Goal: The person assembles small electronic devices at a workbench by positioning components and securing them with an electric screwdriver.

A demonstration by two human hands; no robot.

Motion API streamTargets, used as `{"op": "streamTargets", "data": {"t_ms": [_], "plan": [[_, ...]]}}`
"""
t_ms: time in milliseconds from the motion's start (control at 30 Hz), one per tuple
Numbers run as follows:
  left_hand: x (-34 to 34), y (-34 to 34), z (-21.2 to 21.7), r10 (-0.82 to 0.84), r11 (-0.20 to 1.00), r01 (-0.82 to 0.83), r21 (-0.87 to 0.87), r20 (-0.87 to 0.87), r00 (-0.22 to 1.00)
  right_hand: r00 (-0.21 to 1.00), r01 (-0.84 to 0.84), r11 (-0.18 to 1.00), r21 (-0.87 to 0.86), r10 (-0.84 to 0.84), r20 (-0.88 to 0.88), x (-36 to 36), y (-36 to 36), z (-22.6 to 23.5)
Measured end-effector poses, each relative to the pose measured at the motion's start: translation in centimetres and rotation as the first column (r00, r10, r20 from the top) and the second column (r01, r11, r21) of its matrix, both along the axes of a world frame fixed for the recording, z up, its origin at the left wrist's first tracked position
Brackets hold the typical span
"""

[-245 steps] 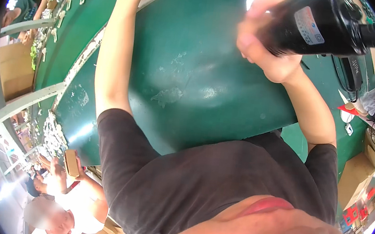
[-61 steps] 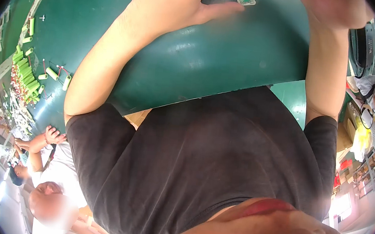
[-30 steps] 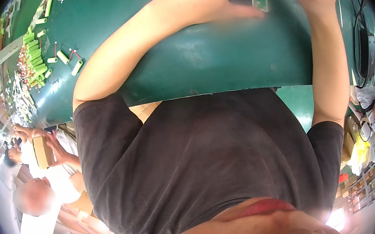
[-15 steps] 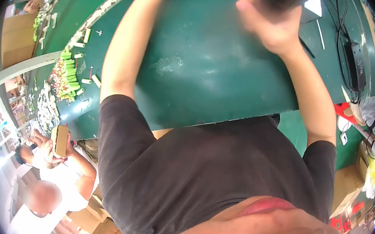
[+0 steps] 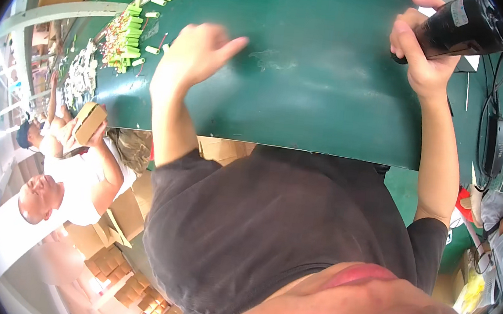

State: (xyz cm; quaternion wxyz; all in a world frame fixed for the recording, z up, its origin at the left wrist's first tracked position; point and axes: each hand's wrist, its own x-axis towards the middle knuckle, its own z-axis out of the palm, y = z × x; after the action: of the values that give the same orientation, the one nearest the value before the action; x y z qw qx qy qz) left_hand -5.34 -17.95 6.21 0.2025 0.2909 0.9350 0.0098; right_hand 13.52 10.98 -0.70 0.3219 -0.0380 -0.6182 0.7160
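head cam | steep downward look | close over torso | green table [image 5: 330,104] ahead | single view

— Bright daylight pours in at the left rim, blowing out there!
— And the left hand [image 5: 192,52] smears with motion blur; the green table [image 5: 330,104] edge bows, glare streaking its top.

Table [image 5: 330,104]: dark green. Tool [image 5: 461,26]: black, pale label. Shirt [image 5: 268,232]: dark grey. Small parts [image 5: 131,34]: bright green, white. Boxes [image 5: 133,292]: tan.
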Motion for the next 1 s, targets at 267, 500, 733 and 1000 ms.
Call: {"op": "streamTargets", "data": {"t_ms": [267, 500, 733, 1000], "plan": [[-2.7, -13.0, -5.9, 0.112, 0.913, -0.037, 0.406, -0.163, 0.980, 0.465, -0.649, 0.686, -0.328, 0.017, -0.885, -3.8, -2.7, 1.8], [-7.9, -13.3, -8.8, 0.253, 0.908, -0.034, 0.417, -0.482, 0.839, 0.982, -0.042, 0.985, 0.166, 0.071, -0.174, -0.9, 0.6, -0.3], [-5.1, -0.2, -4.7, -0.045, 0.837, 0.311, 0.451, -0.510, 0.859, 0.988, 0.008, 0.986, 0.167, 0.018, -0.154, -0.6, 0.7, -1.2], [-6.4, 29.6, -6.3, -0.397, 0.674, 0.436, 0.596, -0.205, 0.895, 0.995, 0.019, 0.980, 0.196, 0.000, -0.098, -0.7, 0.6, -0.8]]}}
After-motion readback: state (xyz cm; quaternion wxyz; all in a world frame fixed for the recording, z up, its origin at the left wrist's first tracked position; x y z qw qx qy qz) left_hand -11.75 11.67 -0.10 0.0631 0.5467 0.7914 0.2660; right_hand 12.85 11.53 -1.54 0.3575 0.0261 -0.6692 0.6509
